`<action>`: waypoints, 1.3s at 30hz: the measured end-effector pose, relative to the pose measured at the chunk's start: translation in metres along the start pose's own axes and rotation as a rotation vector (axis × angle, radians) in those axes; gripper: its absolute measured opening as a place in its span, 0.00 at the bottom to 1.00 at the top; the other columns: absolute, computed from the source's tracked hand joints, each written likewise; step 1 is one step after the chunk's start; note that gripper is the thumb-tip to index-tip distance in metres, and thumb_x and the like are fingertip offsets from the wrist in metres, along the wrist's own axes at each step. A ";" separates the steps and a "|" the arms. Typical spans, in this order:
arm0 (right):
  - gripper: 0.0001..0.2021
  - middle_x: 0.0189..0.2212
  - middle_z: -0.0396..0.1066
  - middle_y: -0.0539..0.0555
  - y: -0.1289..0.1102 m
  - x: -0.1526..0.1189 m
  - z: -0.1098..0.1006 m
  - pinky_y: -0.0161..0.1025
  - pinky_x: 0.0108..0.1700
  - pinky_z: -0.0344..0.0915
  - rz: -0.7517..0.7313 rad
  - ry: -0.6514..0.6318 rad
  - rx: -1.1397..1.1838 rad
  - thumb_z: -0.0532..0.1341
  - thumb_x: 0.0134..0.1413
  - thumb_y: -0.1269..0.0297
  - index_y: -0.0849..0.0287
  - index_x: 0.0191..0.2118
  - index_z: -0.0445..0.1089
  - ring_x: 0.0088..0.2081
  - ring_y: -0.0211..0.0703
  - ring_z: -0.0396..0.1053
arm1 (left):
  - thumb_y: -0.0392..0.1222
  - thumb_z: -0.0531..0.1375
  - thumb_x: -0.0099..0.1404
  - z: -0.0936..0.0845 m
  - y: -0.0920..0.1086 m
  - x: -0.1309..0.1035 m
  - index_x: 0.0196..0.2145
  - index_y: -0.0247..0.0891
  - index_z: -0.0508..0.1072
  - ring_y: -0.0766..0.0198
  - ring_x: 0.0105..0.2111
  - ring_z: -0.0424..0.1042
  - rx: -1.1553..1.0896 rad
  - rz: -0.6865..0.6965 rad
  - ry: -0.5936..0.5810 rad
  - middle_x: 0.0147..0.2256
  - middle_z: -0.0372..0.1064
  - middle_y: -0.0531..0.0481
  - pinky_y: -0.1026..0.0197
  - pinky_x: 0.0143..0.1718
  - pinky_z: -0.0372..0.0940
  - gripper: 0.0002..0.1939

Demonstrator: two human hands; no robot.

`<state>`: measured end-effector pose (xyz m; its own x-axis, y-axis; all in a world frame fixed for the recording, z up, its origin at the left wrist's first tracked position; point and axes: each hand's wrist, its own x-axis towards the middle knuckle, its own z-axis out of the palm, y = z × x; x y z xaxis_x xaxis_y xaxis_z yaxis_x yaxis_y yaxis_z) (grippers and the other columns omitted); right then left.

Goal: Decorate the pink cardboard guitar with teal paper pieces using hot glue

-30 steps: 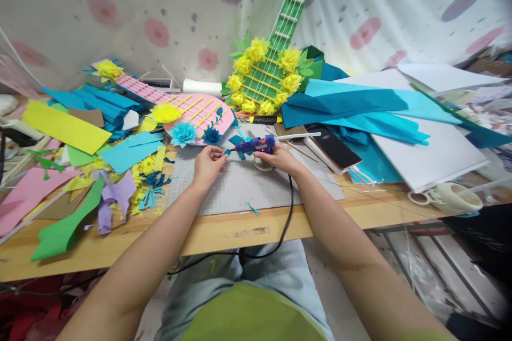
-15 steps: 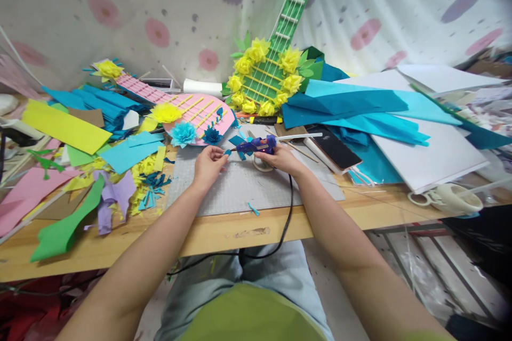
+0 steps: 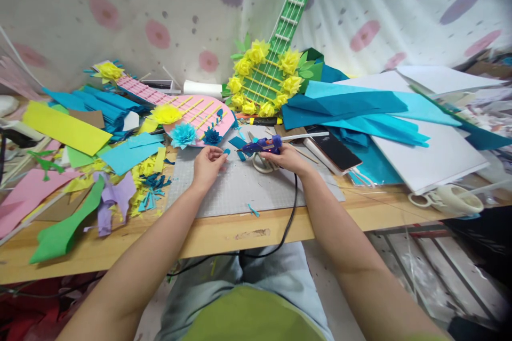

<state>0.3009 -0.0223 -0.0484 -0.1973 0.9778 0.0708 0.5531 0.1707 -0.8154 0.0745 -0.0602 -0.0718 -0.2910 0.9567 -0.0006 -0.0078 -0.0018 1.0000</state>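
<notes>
My left hand (image 3: 209, 167) pinches a small blue paper piece (image 3: 226, 152) between thumb and fingers, above the grey cutting mat (image 3: 232, 197). My right hand (image 3: 288, 158) is closed around a purple hot glue gun (image 3: 264, 145), its nozzle pointing left and a white glue stick (image 3: 306, 135) jutting from its back. Below the glue gun lie scissors (image 3: 263, 165), partly covered, and dark blue paper scraps (image 3: 237, 142). Just beyond my left hand rests a pink paper guitar (image 3: 204, 108) bearing a yellow flower (image 3: 166, 113), a light blue flower (image 3: 183, 135) and a dark blue flower (image 3: 212, 136).
A green guitar (image 3: 266, 77) ringed with yellow flowers leans at the back. Coloured paper and yellow shreds (image 3: 148, 165) cover the left side. To the right are blue paper sheets (image 3: 348, 106), a phone (image 3: 338, 152) and a mug (image 3: 452, 199). A black cord (image 3: 294, 213) hangs over the table edge.
The glue gun in my right hand has moved to the right, away from the paper piece. My left hand stays nearly in place, still pinching it.
</notes>
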 end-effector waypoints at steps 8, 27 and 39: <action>0.23 0.30 0.74 0.59 0.028 0.029 -0.002 0.42 0.39 0.66 0.146 0.327 0.065 0.61 0.43 0.44 0.62 0.34 0.73 0.36 0.49 0.71 | 0.44 0.66 0.46 -0.002 0.005 0.000 0.35 0.35 0.73 0.65 0.27 0.73 -0.043 0.069 0.029 0.27 0.72 0.51 0.66 0.23 0.67 0.17; 0.16 0.30 0.68 0.56 0.002 -0.001 -0.004 0.41 0.36 0.58 0.117 0.452 -0.468 0.61 0.45 0.50 0.57 0.29 0.60 0.35 0.47 0.64 | 0.43 0.68 0.41 0.005 0.013 -0.006 0.27 0.35 0.75 0.72 0.22 0.64 -0.221 -0.044 0.131 0.24 0.69 0.53 0.69 0.20 0.60 0.14; 0.13 0.30 0.69 0.50 -0.061 0.006 0.065 0.36 0.35 0.63 -0.066 -0.147 0.347 0.64 0.45 0.58 0.58 0.34 0.64 0.32 0.37 0.66 | 0.36 0.71 0.37 0.006 0.026 -0.008 0.27 0.33 0.75 0.81 0.14 0.46 -0.640 -0.269 0.016 0.16 0.56 0.62 0.74 0.12 0.41 0.16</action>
<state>0.2134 -0.0344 -0.0355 -0.3515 0.9338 0.0672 0.2337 0.1571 -0.9595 0.0823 -0.0663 -0.0462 -0.2136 0.9437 -0.2527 -0.6427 0.0590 0.7638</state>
